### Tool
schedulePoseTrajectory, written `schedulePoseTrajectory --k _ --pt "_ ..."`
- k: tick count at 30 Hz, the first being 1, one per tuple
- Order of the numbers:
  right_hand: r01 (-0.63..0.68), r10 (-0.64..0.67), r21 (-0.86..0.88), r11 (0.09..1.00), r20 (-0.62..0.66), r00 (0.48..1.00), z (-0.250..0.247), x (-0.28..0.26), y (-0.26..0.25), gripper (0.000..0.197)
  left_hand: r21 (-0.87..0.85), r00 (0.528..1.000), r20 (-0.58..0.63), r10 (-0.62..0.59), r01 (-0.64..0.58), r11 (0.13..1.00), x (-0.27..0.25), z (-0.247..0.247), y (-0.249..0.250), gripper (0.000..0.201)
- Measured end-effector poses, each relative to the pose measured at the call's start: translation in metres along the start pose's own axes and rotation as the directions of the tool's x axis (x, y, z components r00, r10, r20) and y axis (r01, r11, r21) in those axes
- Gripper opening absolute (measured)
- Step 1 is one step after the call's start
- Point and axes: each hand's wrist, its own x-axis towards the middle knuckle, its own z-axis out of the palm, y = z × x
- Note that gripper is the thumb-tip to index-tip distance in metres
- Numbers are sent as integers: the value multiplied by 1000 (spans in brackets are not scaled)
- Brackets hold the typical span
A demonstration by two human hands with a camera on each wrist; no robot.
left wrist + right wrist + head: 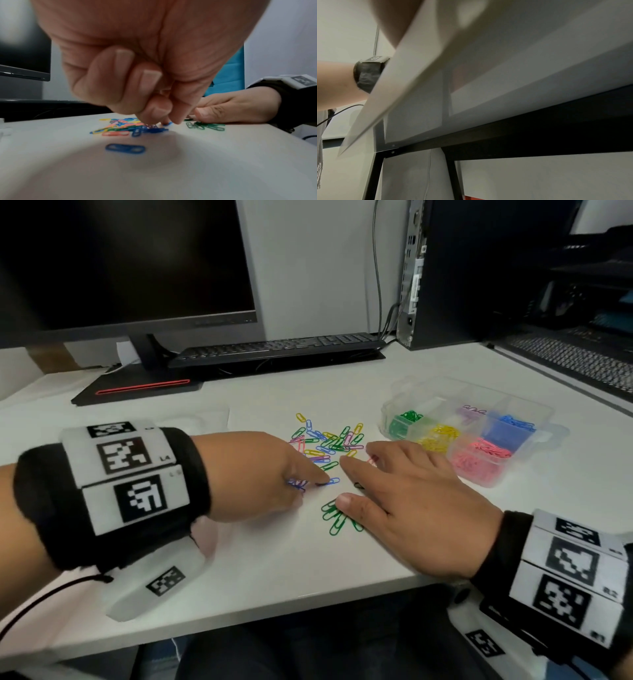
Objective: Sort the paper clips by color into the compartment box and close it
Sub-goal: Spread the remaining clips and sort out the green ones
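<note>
A mixed pile of coloured paper clips (pixel 329 443) lies mid-table. My left hand (pixel 320 479) reaches down beside it, three fingers curled in. Its index tip and thumb (pixel 178 119) meet on a blue paper clip (pixel 333 481). More blue clips (pixel 297 484) are gathered under that hand. My right hand (pixel 346 482) lies flat on the table with its fingers spread, the thumb resting on a bunch of green clips (pixel 334 522). The clear compartment box (pixel 387 419) stands open to the right, holding green, yellow, pink, blue and purple clips in separate compartments. The right wrist view shows only the table's underside.
A monitor (pixel 120 261) on a black stand and a keyboard (pixel 274 347) line the back of the table. A black computer tower (pixel 445 268) stands at the back right. One blue clip (pixel 125 148) lies alone near my left wrist. The table's front edge (pixel 308 604) is close behind both wrists.
</note>
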Motion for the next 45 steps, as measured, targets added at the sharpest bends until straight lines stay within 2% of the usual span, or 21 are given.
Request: schedulePoseTrajectory --k 3,6,10,13,16,20,24,29,31,34,37,40,45 --pt "-2 2 -9 1000 -19 1000 3 1 1 65 5 999 -28 -43 43 999 -3 -8 -6 41" --pt "8 -3 90 996 -52 999 1 0 4 67 -9 997 -55 -61 61 998 0 -8 -6 48" --pt "23 7 216 976 -138 990 -2 -8 13 46 18 999 -50 -6 7 1000 8 1 2 50" --pt "59 -33 164 985 -157 987 -1 -21 20 33 -51 999 6 46 -46 998 7 2 8 48" --pt "85 -58 143 986 -187 981 -1 -28 21 32 -140 997 20 75 -71 988 9 -6 14 48" --pt "104 -70 138 985 -234 970 1 -28 20 31 -43 996 -92 4 -8 999 28 -13 9 54" --pt "116 -72 150 982 -270 960 1 -29 20 28 35 999 -31 -33 34 999 39 -7 6 55" --pt "114 -69 157 981 -265 962 1 -30 19 30 -123 1000 29 4 0 992 33 -7 2 44" --pt "113 -70 159 981 -253 965 0 -30 19 30 -193 1000 18 15 -11 981 33 -9 -2 41" --pt "105 -68 149 983 -233 970 -1 -30 19 28 -106 998 -62 -22 15 994 39 -14 -4 45" --pt "99 -66 141 985 -222 973 -2 -30 18 25 -49 997 -60 -47 44 998 48 -12 -3 47" --pt "85 -54 136 987 -219 974 -3 -30 18 26 -52 998 -23 -50 49 997 48 -11 -2 45" --pt "80 -51 135 988 -211 976 -2 -30 19 28 -151 1000 9 14 -13 988 35 -6 -1 41"
